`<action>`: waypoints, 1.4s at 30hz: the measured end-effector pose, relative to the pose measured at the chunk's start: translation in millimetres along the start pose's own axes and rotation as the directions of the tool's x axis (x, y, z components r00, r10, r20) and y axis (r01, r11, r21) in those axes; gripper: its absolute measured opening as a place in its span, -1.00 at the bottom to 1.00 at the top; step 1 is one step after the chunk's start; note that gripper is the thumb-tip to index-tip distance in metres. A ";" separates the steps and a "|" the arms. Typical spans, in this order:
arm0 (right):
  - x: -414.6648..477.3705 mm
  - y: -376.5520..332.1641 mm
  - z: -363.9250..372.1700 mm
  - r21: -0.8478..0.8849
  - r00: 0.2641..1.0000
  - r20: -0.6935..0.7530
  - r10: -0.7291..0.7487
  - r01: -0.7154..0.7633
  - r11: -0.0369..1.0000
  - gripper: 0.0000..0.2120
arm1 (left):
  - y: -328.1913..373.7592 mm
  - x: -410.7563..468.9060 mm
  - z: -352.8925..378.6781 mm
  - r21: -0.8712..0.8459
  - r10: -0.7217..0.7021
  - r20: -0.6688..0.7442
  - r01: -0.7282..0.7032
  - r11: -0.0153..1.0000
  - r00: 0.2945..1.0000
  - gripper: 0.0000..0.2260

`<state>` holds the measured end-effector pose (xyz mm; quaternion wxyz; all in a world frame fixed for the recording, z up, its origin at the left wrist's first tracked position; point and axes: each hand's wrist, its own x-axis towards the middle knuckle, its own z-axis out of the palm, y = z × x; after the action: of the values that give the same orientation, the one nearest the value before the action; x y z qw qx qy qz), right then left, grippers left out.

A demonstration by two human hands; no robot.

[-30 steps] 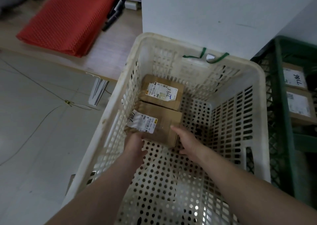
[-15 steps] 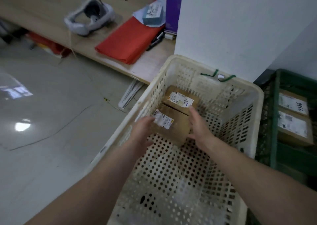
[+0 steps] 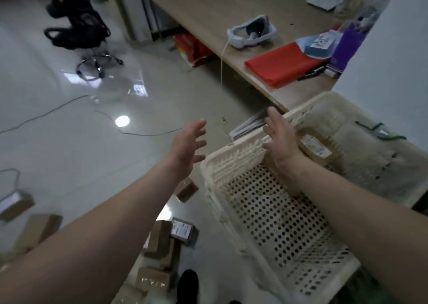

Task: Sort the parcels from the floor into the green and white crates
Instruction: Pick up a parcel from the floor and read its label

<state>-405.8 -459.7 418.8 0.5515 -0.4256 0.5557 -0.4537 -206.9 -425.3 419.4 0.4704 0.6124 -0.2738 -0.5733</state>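
Above the left rim of the white perforated plastic crate [image 3: 278,215], in the head view, the right hand [image 3: 279,139] hangs with its fingers straight and spread, gripping nothing. The left hand [image 3: 188,146] is just outside that rim, over the glossy grey floor [image 3: 92,155], equally spread and empty.

Half a second ago both hands were clasped round a brown cardboard parcel on the crate's floor, set against a second one. Now they have let go and lifted clear, and the view has swung away from the crate toward the floor on its left. I judge that parcel delivered and the next fetch about to begin.

Inside the crate, at its far left corner, 1 brown cardboard parcel with a white label [image 3: 317,147] shows just beyond the right hand; its neighbour is mostly hidden behind that hand. Left of the crate's near corner lies a heap of brown cardboard parcels [image 3: 162,241], still to be sorted, and further boxes [image 3: 39,227] lie well out to the left. The green crate is not plainly in view.

The label in the crate and the white label on a floor parcel [image 3: 181,230] are too blurred to read.
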 end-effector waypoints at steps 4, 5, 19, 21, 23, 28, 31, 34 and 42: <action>-22.9 -0.3 71.2 0.005 0.994 0.108 -0.032 0.031 0.999 -0.32 | -0.9 -24.0 -76.2 -0.022 0.039 -0.136 -0.042 0.999 0.990 -0.57; -29.6 2.2 88.8 -0.004 0.991 0.127 -0.039 0.040 0.999 -0.26 | -3.8 -29.4 -95.8 -0.028 0.041 -0.171 -0.046 0.999 0.984 -0.58; -98.5 74.8 296.0 -0.249 0.938 0.345 0.027 0.064 0.966 -0.07 | -87.8 -69.3 -356.5 -0.129 -0.108 -0.478 0.052 0.990 0.872 -0.51; -98.6 100.3 322.8 -0.299 0.939 0.334 0.083 0.022 0.954 -0.08 | -106.6 -67.7 -389.4 -0.160 -0.170 -0.482 0.105 0.982 0.859 -0.52; -98.1 129.9 348.2 -0.342 0.935 0.326 0.140 -0.022 0.940 -0.19 | -127.9 -63.1 -418.8 -0.187 -0.227 -0.473 0.155 0.970 0.851 -0.54; -90.7 229.7 381.8 -0.466 0.919 0.263 0.295 -0.147 0.873 -0.40 | -200.6 -33.8 -469.4 -0.192 -0.326 -0.471 0.265 0.945 0.820 -0.76; -84.8 294.1 385.2 -0.546 0.898 0.217 0.383 -0.214 0.810 -0.13 | -254.6 -8.4 -481.7 -0.171 -0.367 -0.453 0.325 0.930 0.813 -0.83; -73.1 359.3 382.5 -0.597 0.863 0.200 0.465 -0.269 0.756 -0.23 | -309.3 18.8 -484.2 -0.228 -0.436 -0.412 0.373 0.900 0.800 -0.80; -15.6 553.1 374.0 -0.711 0.817 0.129 0.561 -0.319 0.627 -0.93 | -478.0 118.4 -485.9 -0.202 -0.547 -0.380 0.509 0.836 0.746 -0.46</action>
<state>-16.6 -332.6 -108.8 0.5462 -0.5116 0.6633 0.0047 184.8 -206.6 -107.3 0.3625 0.7531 0.0441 -0.5473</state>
